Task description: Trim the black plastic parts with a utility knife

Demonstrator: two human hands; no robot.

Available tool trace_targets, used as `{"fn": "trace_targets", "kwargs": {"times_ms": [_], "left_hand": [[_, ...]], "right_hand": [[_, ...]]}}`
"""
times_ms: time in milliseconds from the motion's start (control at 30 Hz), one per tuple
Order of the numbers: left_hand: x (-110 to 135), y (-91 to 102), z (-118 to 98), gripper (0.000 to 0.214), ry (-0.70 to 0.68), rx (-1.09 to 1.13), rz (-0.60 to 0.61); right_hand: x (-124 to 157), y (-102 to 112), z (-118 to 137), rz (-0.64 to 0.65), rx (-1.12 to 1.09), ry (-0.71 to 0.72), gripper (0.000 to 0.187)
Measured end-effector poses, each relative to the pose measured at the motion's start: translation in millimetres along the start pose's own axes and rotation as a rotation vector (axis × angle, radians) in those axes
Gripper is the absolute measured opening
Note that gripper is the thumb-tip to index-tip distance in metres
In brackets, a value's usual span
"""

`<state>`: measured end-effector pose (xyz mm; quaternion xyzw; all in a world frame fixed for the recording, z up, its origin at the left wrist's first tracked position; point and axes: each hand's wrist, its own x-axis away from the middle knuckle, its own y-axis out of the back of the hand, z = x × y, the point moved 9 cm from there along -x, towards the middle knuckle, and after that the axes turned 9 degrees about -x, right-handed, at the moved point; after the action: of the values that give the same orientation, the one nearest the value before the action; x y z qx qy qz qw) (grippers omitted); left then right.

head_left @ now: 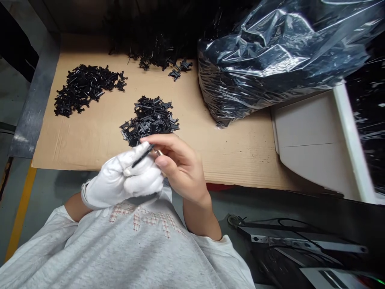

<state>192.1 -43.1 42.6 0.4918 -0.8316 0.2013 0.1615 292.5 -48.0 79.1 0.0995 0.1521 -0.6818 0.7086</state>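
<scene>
In a white glove, my left hand (129,176) pinches a small black plastic part (142,156) between thumb and fingers. My bare right hand (183,168) meets it at the part's upper end, thumb and forefinger closed around a small shiny piece (158,152). That piece is mostly covered by the fingers, and its kind cannot be made out. Both hands are in front of my chest at the table's near edge. Just beyond them lies a pile of similar black plastic parts (152,116).
A second pile of black parts (87,86) lies at the left on the cardboard-covered table (99,136). More loose parts (179,69) lie at the back. A bulging black plastic bag (270,60) stands at the right, partly over an open carton (309,136).
</scene>
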Motion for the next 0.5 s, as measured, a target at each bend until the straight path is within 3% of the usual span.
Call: {"fn": "trace_targets", "kwargs": {"times_ms": [133, 267, 400, 500], "left_hand": [[-1.3, -2.0, 12.8, 0.047, 0.025, 0.009, 0.085], [-6.3, 6.8, 24.8, 0.048, -0.044, -0.102, 0.175], [-12.3, 36.1, 13.8, 0.038, -0.165, -0.247, 0.013], [-9.8, 42.4, -3.8, 0.044, -0.214, -0.359, -0.04]], "right_hand": [[-7.3, 2.9, -5.3, -0.058, -0.097, -0.061, 0.036], [-7.1, 5.2, -8.4, -0.075, -0.217, -0.133, 0.036], [-6.1, 8.0, -8.2, -0.046, -0.18, -0.185, 0.027], [-6.0, 8.3, -9.9, -0.016, -0.12, -0.237, 0.029]]}}
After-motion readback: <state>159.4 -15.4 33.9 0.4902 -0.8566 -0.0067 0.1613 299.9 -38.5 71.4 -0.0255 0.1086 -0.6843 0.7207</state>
